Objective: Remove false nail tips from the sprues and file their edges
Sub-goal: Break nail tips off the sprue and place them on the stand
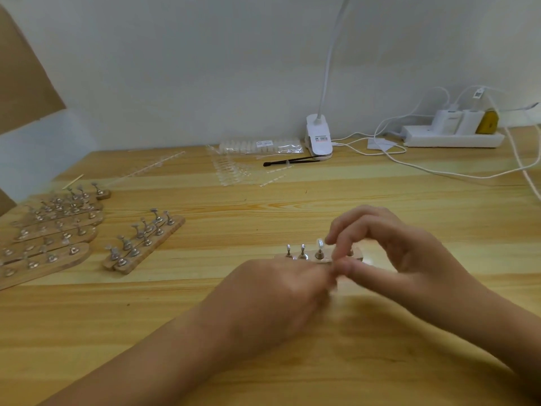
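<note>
- Nail-tip sprues [234,171]: flat on far tabletop [409,200], well apart from hands.
- Left hand [281,291]: palm down, fingers curled toward right thumb; blurred, grasp cannot be told.
- One nail tip [320,244]: upright on wooden holder [310,259], near fingertips.
- Right hand [389,253]: arched over holder, thumb and forefinger pinched; contents unreadable.

Sprues [234,171] left of lamp clamp [319,139]

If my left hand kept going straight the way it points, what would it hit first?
Probably the right hand: the left hand aims at its thumb, almost touching. The wooden nail stand lies just behind, though blur hides depth.
</note>
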`<state>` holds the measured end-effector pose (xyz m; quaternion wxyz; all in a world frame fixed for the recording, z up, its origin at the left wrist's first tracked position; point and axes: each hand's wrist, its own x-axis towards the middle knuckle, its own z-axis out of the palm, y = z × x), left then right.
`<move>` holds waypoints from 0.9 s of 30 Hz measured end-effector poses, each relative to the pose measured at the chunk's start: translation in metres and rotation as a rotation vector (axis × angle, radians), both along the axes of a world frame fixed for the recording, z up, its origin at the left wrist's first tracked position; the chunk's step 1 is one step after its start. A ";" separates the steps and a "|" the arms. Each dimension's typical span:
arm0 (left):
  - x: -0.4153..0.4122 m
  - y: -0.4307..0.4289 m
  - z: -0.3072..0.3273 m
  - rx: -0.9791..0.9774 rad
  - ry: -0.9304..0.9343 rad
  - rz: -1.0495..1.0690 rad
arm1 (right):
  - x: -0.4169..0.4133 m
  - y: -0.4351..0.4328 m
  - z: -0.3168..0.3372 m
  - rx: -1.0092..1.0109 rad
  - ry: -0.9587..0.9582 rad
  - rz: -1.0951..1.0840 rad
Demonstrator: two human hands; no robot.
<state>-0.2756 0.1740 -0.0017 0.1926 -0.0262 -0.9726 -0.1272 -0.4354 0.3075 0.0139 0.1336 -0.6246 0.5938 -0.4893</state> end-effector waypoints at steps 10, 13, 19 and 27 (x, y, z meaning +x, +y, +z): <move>0.009 0.001 0.018 0.813 -0.141 -0.211 | -0.013 0.005 0.016 0.079 -0.276 -0.009; 0.008 -0.002 0.016 0.958 -0.169 -0.258 | -0.015 0.003 0.011 0.092 -0.165 -0.040; 0.000 -0.008 0.020 1.345 -0.141 -0.362 | -0.016 0.001 0.002 -0.132 0.340 -0.152; -0.004 -0.014 0.018 1.639 -0.194 -0.366 | -0.017 0.002 0.003 -0.221 0.630 -0.167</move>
